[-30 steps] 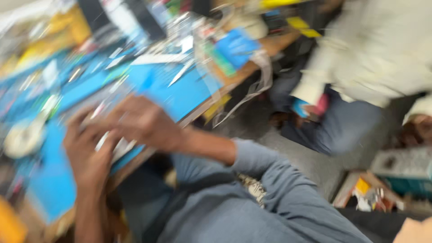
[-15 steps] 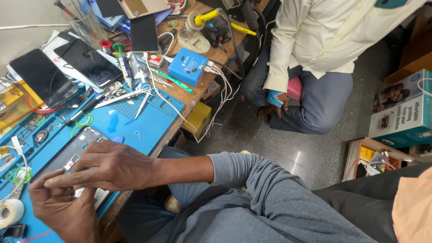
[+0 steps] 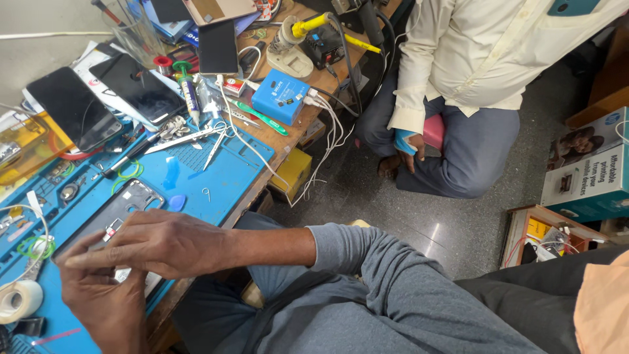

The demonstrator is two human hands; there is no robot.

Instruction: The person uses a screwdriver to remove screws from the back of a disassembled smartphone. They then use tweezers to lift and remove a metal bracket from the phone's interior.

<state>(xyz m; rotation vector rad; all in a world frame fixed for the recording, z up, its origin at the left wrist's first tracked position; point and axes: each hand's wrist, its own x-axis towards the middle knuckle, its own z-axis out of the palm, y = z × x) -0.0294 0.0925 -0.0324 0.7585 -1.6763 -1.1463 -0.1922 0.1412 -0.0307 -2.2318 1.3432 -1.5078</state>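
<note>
Blue repair mat (image 3: pixel 216 177) covers your bench. Your left hand (image 3: pixel 108 305) and right hand (image 3: pixel 157 244) are both pinched onto the opened phone (image 3: pixel 121 210), which pokes out at 12 o'clock from your fingers; tweezers (image 3: pixel 187 137) lie further up.

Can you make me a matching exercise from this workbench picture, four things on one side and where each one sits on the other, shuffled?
Things:
1. opened phone frame
2. blue box with cables
3. roll of white tape
4. yellow-handled soldering iron

Places:
A. in its stand at the far end of the bench
B. under both hands on the blue mat
C. at the mat's near left edge
D. on bare wood beyond the mat, white cables plugged in

Pairs: 1-B, 2-D, 3-C, 4-A
</note>
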